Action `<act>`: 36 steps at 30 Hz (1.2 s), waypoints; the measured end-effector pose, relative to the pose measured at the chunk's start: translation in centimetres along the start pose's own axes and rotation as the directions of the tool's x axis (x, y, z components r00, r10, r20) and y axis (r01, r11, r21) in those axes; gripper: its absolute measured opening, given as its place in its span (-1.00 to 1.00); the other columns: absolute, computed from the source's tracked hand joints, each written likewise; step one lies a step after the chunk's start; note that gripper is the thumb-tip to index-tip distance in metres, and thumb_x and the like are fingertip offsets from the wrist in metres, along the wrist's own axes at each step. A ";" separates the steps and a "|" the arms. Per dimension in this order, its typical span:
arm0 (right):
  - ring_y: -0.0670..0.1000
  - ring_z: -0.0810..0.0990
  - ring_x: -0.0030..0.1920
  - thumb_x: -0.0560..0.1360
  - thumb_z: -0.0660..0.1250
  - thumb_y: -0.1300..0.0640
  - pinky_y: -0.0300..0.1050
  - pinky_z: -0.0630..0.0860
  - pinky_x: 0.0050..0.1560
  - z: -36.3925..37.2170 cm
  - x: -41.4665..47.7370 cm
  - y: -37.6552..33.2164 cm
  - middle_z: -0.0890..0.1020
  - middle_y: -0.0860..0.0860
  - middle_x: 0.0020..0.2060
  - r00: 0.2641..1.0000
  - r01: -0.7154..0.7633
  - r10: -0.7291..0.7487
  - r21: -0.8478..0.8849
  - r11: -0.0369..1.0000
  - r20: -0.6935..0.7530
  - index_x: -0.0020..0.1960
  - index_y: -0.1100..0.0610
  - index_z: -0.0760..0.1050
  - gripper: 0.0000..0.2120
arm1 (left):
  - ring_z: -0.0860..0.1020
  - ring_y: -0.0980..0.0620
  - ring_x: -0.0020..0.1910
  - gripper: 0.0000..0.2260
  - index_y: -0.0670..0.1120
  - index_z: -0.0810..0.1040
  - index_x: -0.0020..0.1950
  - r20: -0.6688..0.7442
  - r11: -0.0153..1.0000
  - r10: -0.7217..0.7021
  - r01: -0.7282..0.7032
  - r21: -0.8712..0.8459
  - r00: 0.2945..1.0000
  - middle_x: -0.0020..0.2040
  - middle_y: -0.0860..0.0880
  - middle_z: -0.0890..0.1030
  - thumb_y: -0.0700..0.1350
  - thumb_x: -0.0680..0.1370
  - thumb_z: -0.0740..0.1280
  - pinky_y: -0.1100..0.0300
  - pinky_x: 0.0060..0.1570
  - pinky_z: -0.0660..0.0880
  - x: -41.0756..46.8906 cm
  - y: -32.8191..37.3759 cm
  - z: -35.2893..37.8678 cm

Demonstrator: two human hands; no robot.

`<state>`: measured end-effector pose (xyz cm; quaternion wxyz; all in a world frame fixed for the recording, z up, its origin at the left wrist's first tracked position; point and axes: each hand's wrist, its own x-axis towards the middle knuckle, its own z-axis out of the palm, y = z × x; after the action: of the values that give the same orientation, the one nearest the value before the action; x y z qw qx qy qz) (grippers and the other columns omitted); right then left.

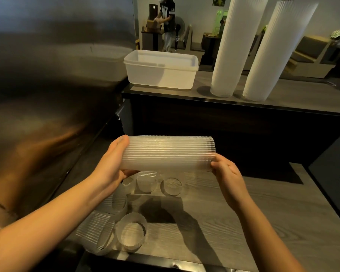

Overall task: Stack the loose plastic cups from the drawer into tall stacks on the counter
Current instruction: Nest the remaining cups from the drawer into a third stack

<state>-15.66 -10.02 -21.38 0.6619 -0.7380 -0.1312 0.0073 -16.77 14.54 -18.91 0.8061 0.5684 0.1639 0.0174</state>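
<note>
Ribbed, frosted-clear cup stack (169, 154) is lying sideways above the table's (243, 213) left edge; left grip (110, 163) is clasping its base end, right grip (228, 173) is pinching its rim end.

Logged two arms, both bare from frame edge to fingertips. Left forearm (47, 222), lower left of frame: long run of uncovered skin, smooth and slim, narrowing evenly to the wrist, with a warm amber sheen of room light along the upper side. Left hand (110, 165), centre left: bare, rounded thumb tip, nail too blurred to read. Right forearm (267, 228), lower right: likewise uncovered and slim, shaded along the underside. Right hand (228, 173), right of centre: bare, back of hand in view, faint knuckle ridges, slender fingers.
</note>
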 end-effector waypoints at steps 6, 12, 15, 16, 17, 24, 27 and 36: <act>-0.18 0.55 0.08 0.51 0.03 0.02 -0.35 0.46 0.07 0.1 -0.4 0.1 0.62 -0.12 0.00 0.994 0.109 -0.109 0.034 0.993 -0.011 0.08 -0.03 0.50 -0.69 | 0.48 -0.04 0.07 -0.67 0.01 0.36 0.36 -0.007 1.000 0.004 -0.004 -0.007 1.000 0.11 -0.06 0.43 0.01 0.60 0.17 0.09 -0.14 0.52 0.1 0.0 0.1; -0.07 0.53 0.07 0.57 0.12 0.20 -0.35 0.43 0.03 0.3 0.5 5.0 0.53 -0.07 -0.02 0.905 -0.023 -0.021 -0.099 0.995 -0.424 0.08 0.05 0.46 -0.82 | 0.47 -0.07 0.14 -0.65 -0.01 0.33 0.37 -0.042 0.999 0.002 -0.004 -0.047 0.999 0.17 -0.09 0.42 0.02 0.59 0.18 0.08 -0.16 0.52 0.3 0.2 -0.1; -0.06 0.47 0.17 0.53 0.23 0.20 -0.44 0.35 0.03 2.2 0.8 9.5 0.50 -0.03 0.13 0.987 -0.147 0.101 -0.452 0.880 -0.124 0.19 0.05 0.43 -0.75 | 0.47 -0.07 0.13 -0.65 -0.01 0.34 0.36 -0.025 0.999 0.003 -0.004 -0.032 1.000 0.18 -0.10 0.42 0.03 0.59 0.18 0.06 -0.12 0.53 0.3 0.1 -0.1; -0.07 0.44 0.21 0.52 0.25 0.17 -0.39 0.34 0.10 2.9 0.7 10.6 0.47 -0.04 0.18 0.990 -0.132 0.134 -0.534 0.835 -0.035 0.23 0.04 0.41 -0.71 | 0.47 -0.07 0.14 -0.65 -0.01 0.34 0.36 -0.020 1.000 0.002 -0.002 -0.025 1.000 0.19 -0.10 0.42 0.03 0.59 0.18 0.06 -0.11 0.54 0.2 0.0 -0.1; -0.07 0.41 0.25 0.51 0.27 0.14 -0.33 0.33 0.17 3.5 0.7 11.6 0.45 -0.04 0.23 0.990 -0.094 0.139 -0.595 0.798 0.030 0.27 0.02 0.38 -0.66 | 0.47 -0.07 0.14 -0.65 -0.01 0.34 0.36 -0.018 1.000 0.000 0.000 -0.023 1.000 0.18 -0.10 0.42 0.02 0.59 0.18 0.06 -0.10 0.54 0.2 0.0 -0.1; -0.05 0.38 0.24 0.52 0.23 0.07 -0.26 0.30 0.20 5.0 1.3 13.2 0.44 -0.05 0.19 0.986 -0.012 0.130 -0.735 0.677 0.103 0.21 -0.01 0.42 -0.73 | 0.47 -0.07 0.12 -0.67 0.00 0.34 0.34 -0.021 1.000 -0.005 0.005 -0.001 1.000 0.16 -0.09 0.43 0.02 0.60 0.17 -0.01 0.00 0.54 0.2 0.0 0.1; -0.06 0.37 0.18 0.55 0.17 0.02 -0.30 0.25 0.09 5.1 1.6 13.5 0.47 -0.07 0.08 0.982 0.002 0.142 -0.759 0.651 0.124 0.08 -0.03 0.49 -0.83 | 0.48 -0.07 0.13 -0.66 0.00 0.34 0.35 -0.019 1.000 -0.016 0.016 0.011 1.000 0.16 -0.08 0.43 0.03 0.60 0.17 -0.04 0.06 0.53 0.3 0.0 0.1; -0.06 0.56 0.02 0.55 0.17 0.23 -0.16 0.48 0.10 4.0 0.4 11.2 0.59 -0.08 -0.09 0.953 -0.256 0.238 -0.077 0.964 -0.188 0.04 0.03 0.48 -0.82 | 0.48 -0.03 0.07 -0.73 0.05 0.35 0.29 -0.026 1.000 0.000 0.001 0.012 1.000 0.09 -0.03 0.43 0.03 0.60 0.15 -0.08 0.14 0.49 0.4 -0.2 0.0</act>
<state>-13.99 -7.08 -32.81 0.6266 -0.7788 0.0215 0.0177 -16.39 14.56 -19.14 0.8005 0.5729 0.1745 0.0235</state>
